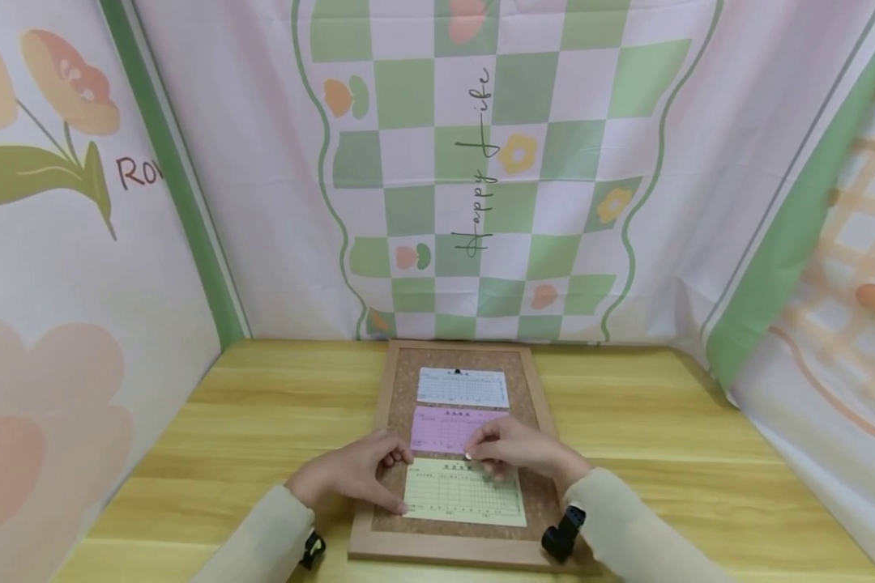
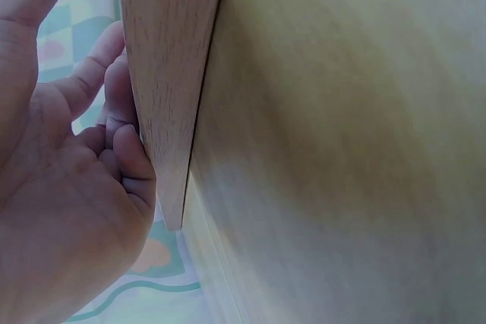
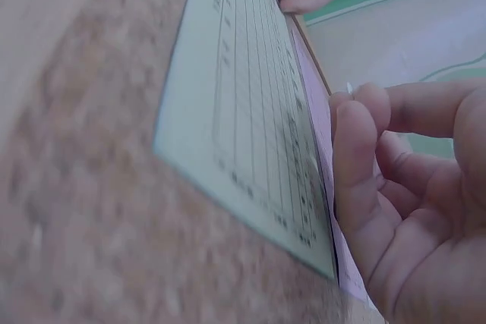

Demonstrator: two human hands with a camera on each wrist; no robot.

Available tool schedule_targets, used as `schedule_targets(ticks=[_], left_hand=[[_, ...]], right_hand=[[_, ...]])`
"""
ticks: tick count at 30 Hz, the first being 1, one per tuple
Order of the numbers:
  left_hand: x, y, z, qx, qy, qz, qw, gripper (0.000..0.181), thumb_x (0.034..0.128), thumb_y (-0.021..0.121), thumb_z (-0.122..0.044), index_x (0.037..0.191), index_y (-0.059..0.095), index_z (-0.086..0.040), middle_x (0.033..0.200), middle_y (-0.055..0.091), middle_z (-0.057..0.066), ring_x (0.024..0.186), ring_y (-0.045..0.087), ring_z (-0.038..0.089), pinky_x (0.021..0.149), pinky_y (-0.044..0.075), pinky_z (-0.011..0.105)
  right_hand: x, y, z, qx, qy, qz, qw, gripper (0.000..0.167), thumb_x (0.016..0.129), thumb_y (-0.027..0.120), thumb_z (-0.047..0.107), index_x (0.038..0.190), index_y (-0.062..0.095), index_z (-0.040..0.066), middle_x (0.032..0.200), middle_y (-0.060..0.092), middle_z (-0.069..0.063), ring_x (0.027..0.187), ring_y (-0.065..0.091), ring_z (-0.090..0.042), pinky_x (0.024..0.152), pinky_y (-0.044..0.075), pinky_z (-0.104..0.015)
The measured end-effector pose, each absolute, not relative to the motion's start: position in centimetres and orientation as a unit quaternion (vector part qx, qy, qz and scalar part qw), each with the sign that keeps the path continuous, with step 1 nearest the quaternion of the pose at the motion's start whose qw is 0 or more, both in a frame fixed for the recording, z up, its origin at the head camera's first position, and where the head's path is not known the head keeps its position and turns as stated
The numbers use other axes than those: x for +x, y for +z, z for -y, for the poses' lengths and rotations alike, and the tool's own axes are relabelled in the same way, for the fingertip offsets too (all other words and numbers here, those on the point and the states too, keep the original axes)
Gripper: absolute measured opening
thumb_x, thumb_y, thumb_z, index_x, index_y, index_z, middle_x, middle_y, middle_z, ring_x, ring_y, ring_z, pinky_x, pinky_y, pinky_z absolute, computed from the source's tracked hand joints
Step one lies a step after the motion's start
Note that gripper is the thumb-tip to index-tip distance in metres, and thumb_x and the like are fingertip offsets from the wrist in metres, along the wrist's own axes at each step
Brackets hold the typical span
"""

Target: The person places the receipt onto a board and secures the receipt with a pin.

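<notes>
A framed corkboard (image 1: 382, 486) lies flat on the table, bearing a blue slip (image 1: 463, 389), a pink slip (image 1: 433, 429) and a yellow slip (image 1: 459, 495) in a column. My left hand (image 1: 353, 472) rests at the yellow slip's left edge, the index finger at its upper corner and the thumb at its lower corner. Over the top of that slip, my right hand (image 1: 514, 448) pinches a small white push pin (image 3: 349, 89) between thumb and index finger. Only a bit of the pin shows. A black pin (image 1: 457, 372) is at the blue slip's top edge.
Yellow wood-grain table (image 1: 277, 405) surrounds the board. The board's raised wooden frame (image 2: 163, 73) runs beside the left hand. Behind the table hangs a green-and-white checked curtain (image 1: 401, 154), with more printed cloth at both sides.
</notes>
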State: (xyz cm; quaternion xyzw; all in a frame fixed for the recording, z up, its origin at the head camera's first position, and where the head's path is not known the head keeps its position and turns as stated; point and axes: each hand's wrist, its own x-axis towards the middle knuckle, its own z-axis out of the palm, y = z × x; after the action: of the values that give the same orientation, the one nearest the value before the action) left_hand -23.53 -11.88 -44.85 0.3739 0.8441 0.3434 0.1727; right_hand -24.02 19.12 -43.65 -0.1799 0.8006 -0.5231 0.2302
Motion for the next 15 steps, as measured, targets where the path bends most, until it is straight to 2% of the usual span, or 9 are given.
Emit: schedule_targets(ticks=[6, 15], left_hand=[[-23.6, -44.9, 11.9, 0.378, 0.345, -0.843, 0.164, 0.058, 0.0755, 0.089, -0.03, 0.118, 0.056, -0.011, 0.108, 0.047, -0.001, 0.099, 0.044, 0.013, 0.09, 0.042, 0.027], [-23.5, -44.8, 11.9, 0.372, 0.346, -0.845, 0.166, 0.058, 0.0754, 0.089, -0.03, 0.119, 0.056, -0.011, 0.109, 0.047, -0.001, 0.1, 0.044, 0.013, 0.091, 0.042, 0.027]], right_hand=[[-24.2, -43.8, -18.0, -0.178, -0.528, -0.794, 0.245, 0.016, 0.098, 0.063, 0.013, 0.104, 0.069, -0.001, 0.073, 0.064, -0.008, 0.06, 0.058, -0.012, 0.055, 0.054, -0.027], [-24.2, -44.0, -17.0, -0.173, -0.498, -0.822, 0.213, 0.014, 0.096, 0.065, 0.012, 0.099, 0.07, -0.001, 0.079, 0.066, -0.006, 0.066, 0.06, -0.013, 0.061, 0.056, -0.032]])
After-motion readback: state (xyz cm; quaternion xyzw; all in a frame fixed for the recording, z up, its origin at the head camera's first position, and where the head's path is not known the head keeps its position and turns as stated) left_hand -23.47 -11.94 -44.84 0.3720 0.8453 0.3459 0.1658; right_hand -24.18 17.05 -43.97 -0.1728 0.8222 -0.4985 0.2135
